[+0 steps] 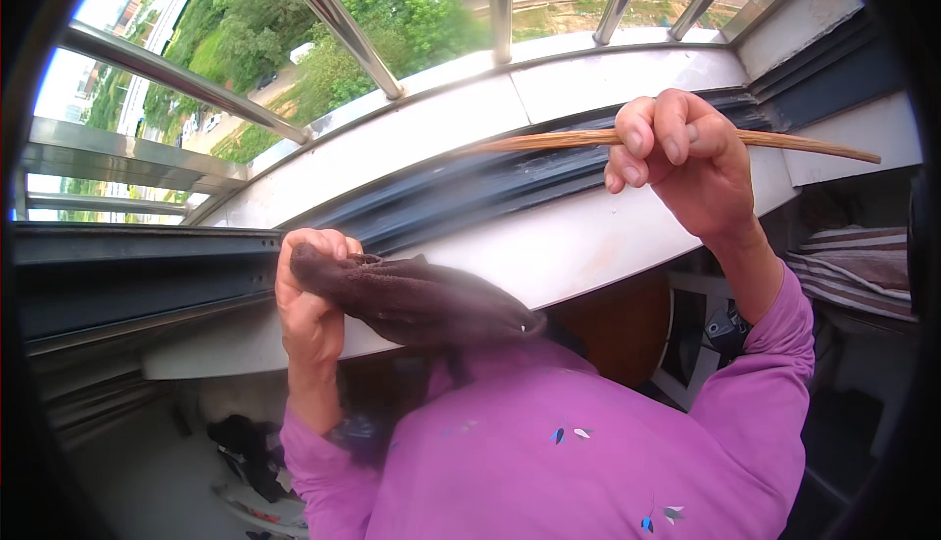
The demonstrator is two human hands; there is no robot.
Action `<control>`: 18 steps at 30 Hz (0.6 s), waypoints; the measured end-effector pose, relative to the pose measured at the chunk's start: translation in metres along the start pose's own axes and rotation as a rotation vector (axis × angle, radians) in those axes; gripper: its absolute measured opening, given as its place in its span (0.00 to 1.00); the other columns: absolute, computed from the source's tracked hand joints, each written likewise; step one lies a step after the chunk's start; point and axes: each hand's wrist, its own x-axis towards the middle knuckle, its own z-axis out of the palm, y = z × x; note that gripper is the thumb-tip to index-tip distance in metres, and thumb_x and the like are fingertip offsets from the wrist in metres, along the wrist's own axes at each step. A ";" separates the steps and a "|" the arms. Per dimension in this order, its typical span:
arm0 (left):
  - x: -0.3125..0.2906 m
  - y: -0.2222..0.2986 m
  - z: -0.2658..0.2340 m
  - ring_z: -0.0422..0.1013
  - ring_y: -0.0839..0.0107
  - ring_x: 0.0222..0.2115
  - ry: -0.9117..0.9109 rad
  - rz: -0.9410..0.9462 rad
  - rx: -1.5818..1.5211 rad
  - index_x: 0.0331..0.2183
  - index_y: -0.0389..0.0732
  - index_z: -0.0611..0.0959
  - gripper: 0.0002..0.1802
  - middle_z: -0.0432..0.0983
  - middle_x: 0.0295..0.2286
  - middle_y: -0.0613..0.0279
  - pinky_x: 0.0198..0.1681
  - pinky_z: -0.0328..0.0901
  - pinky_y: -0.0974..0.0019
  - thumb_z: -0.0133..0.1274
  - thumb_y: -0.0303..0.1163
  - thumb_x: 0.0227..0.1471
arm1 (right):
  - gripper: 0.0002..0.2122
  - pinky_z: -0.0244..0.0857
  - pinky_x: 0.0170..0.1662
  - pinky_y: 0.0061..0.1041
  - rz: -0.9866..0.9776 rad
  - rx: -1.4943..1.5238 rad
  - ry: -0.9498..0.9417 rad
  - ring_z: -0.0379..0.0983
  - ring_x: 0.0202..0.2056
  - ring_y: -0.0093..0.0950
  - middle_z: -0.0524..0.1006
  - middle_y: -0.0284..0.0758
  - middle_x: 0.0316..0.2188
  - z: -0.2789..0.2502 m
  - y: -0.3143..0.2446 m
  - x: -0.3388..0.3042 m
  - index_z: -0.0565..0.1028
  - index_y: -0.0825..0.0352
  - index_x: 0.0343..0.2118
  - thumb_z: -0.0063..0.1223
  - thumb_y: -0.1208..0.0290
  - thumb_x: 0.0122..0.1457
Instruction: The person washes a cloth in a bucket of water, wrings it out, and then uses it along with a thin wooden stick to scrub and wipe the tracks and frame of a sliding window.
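Observation:
My left hand (312, 290) is closed on one end of a dark brown cloth (421, 295). The cloth hangs bunched towards the right, in front of my chest, and whether it is a rag or a garment cannot be made out. Higher up on the right, my right hand (676, 143) pinches a thin wooden stick (809, 145) between thumb and fingertips. The stick lies roughly level above the window track, sticking out on both sides of the hand. Its left end is blurred. Cloth and stick are apart.
A white sill (588, 236) and a dark sliding-window track (461, 202) run across in front of me. Metal railing bars (338, 25) stand beyond, with trees and a road far below. Striped fabric (853, 266) lies at the right, and a dark bundle (250, 452) at lower left.

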 end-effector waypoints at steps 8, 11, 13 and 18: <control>0.002 0.012 -0.003 0.66 0.74 0.36 0.134 -0.140 0.287 0.38 0.38 0.69 0.19 0.68 0.33 0.62 0.42 0.62 0.71 0.56 0.23 0.42 | 0.06 0.67 0.37 0.34 0.043 -0.325 0.185 0.68 0.28 0.31 0.70 0.42 0.27 -0.024 -0.004 -0.025 0.66 0.68 0.19 0.34 0.78 0.47; 0.014 0.020 0.002 0.68 0.78 0.35 0.104 -0.187 0.251 0.41 0.37 0.70 0.20 0.71 0.33 0.66 0.41 0.63 0.74 0.59 0.27 0.45 | 0.06 0.66 0.37 0.34 0.010 -0.272 0.195 0.68 0.28 0.31 0.69 0.41 0.28 -0.029 -0.007 -0.025 0.65 0.67 0.21 0.34 0.76 0.50; 0.025 0.025 0.011 0.68 0.78 0.35 0.123 -0.203 0.255 0.41 0.37 0.70 0.20 0.71 0.33 0.65 0.42 0.63 0.74 0.58 0.26 0.45 | 0.06 0.66 0.36 0.35 -0.018 -0.234 0.194 0.68 0.28 0.31 0.68 0.40 0.28 -0.030 -0.007 -0.025 0.64 0.66 0.23 0.33 0.75 0.53; 0.051 0.041 0.042 0.70 0.74 0.36 0.124 -0.068 0.136 0.47 0.34 0.68 0.24 0.72 0.36 0.61 0.43 0.65 0.72 0.55 0.25 0.48 | 0.06 0.66 0.36 0.35 -0.081 -0.172 0.240 0.67 0.27 0.30 0.68 0.40 0.29 -0.030 -0.007 -0.028 0.64 0.65 0.23 0.34 0.74 0.54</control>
